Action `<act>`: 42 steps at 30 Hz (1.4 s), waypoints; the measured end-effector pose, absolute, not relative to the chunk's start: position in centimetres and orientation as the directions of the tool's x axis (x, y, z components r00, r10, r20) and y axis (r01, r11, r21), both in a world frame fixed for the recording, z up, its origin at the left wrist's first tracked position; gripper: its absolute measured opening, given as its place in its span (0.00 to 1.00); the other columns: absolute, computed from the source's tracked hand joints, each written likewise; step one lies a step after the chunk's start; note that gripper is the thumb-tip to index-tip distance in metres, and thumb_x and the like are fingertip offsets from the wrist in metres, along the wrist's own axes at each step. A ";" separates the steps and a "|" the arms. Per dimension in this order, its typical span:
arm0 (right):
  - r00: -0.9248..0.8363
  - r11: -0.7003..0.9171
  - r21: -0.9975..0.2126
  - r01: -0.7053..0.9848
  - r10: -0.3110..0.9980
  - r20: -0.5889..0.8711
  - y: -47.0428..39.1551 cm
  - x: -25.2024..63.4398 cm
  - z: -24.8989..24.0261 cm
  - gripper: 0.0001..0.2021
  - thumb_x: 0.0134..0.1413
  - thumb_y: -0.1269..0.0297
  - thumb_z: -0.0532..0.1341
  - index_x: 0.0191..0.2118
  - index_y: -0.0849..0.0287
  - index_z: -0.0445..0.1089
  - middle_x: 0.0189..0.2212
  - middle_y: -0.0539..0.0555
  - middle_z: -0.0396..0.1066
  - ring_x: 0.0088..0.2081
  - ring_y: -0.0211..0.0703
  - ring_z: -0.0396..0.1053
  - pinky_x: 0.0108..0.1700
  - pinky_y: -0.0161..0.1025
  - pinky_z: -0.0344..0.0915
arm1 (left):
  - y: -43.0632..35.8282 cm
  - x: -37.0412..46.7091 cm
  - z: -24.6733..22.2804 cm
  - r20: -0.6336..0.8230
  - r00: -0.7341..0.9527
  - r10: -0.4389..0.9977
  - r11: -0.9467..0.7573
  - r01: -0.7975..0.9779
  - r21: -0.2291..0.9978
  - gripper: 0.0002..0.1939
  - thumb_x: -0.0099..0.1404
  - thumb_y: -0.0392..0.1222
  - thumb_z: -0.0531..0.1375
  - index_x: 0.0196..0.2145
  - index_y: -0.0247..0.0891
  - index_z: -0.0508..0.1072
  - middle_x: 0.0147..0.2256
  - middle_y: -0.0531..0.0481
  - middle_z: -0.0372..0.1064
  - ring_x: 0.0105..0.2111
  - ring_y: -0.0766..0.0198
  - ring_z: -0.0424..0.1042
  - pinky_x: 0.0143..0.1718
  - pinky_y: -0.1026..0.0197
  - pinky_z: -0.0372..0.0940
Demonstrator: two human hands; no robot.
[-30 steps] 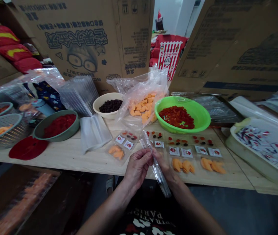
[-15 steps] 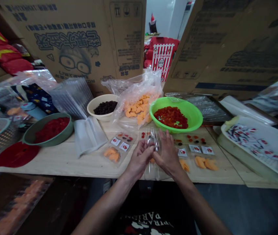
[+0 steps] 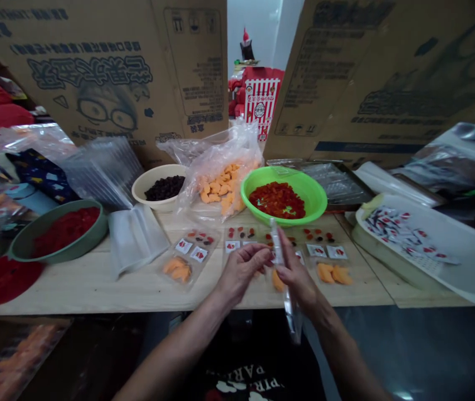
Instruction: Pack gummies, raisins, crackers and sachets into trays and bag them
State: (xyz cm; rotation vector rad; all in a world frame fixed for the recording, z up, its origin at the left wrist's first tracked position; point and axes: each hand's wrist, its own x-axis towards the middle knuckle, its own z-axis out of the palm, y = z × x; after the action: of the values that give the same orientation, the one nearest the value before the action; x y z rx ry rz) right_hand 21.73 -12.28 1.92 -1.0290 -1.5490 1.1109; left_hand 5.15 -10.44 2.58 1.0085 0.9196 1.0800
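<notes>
My right hand (image 3: 299, 281) grips a clear plastic tray (image 3: 290, 317), turned nearly edge-on above the table. Close to its left side, my left hand (image 3: 241, 273) has thumb and fingertips pinched together; whatever sits between them is too small to make out. Below and around my hands lie several filled clear trays, such as one tray (image 3: 187, 259) on the left with orange pieces, small white packets and red and dark bits. Another filled tray (image 3: 332, 259) lies to the right. My hands partly hide the trays in the middle.
Behind the trays stand a green bowl (image 3: 318, 192) of red pieces, a bag (image 3: 191, 195) of orange pieces and a cream bowl (image 3: 137, 186) of dark pieces. A white basket (image 3: 471, 278) holds packets at right. At left are a grey-green bowl (image 3: 62, 253) and stacked clear trays (image 3: 103, 167).
The clear tray between my hands has turned edge-on and is now in my right hand. My left hand has come off it, fingers pinched. The view has shifted to the right.
</notes>
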 end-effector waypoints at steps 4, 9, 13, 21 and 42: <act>-0.209 0.079 -0.988 -0.130 0.972 0.105 -13.9 19.3 1.7 0.34 0.66 0.40 0.47 0.71 0.50 0.52 0.70 0.52 0.51 0.72 0.50 0.41 0.72 0.55 0.37 | -12.5 7.2 3.8 -0.236 0.363 0.901 0.426 -0.650 0.629 0.18 0.49 0.46 0.76 0.33 0.33 0.78 0.27 0.52 0.72 0.25 0.70 0.69 0.31 0.66 0.66; -0.175 -0.004 -0.968 -0.250 0.984 0.041 -14.4 19.2 1.6 0.32 0.66 0.39 0.49 0.69 0.49 0.58 0.67 0.52 0.59 0.71 0.50 0.44 0.73 0.54 0.36 | -12.6 7.7 3.6 -0.293 0.331 0.897 0.441 -0.698 0.564 0.18 0.45 0.40 0.78 0.32 0.31 0.80 0.27 0.50 0.75 0.25 0.71 0.71 0.30 0.69 0.66; -0.155 0.036 -0.966 -0.257 0.985 0.078 -14.2 19.6 1.4 0.32 0.66 0.40 0.50 0.69 0.48 0.56 0.68 0.51 0.57 0.72 0.50 0.42 0.73 0.55 0.35 | -12.7 8.1 3.7 -0.286 0.314 0.905 0.425 -0.696 0.579 0.16 0.45 0.39 0.78 0.32 0.31 0.80 0.28 0.50 0.76 0.25 0.72 0.71 0.30 0.70 0.66; -0.158 0.010 -0.951 -0.310 0.985 0.062 -14.3 20.3 1.3 0.32 0.65 0.40 0.53 0.69 0.48 0.57 0.69 0.50 0.53 0.72 0.50 0.41 0.73 0.54 0.34 | -12.8 8.9 3.8 -0.258 0.355 0.899 0.438 -0.727 0.528 0.15 0.48 0.39 0.77 0.31 0.32 0.79 0.28 0.51 0.75 0.26 0.72 0.72 0.31 0.70 0.68; -0.174 -0.041 -0.949 -0.314 0.985 0.015 -14.0 19.8 1.2 0.34 0.62 0.39 0.53 0.68 0.49 0.60 0.63 0.54 0.66 0.70 0.53 0.51 0.71 0.57 0.45 | -12.8 8.7 3.4 -0.296 0.325 0.898 0.436 -0.745 0.504 0.17 0.46 0.38 0.77 0.33 0.31 0.81 0.32 0.49 0.77 0.31 0.71 0.73 0.37 0.70 0.65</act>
State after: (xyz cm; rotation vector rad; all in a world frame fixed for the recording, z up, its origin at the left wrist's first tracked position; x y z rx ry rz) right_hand 19.81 -14.04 1.18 -0.8878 -1.0814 1.4809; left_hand 8.70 -12.79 3.39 0.2991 0.5868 1.0982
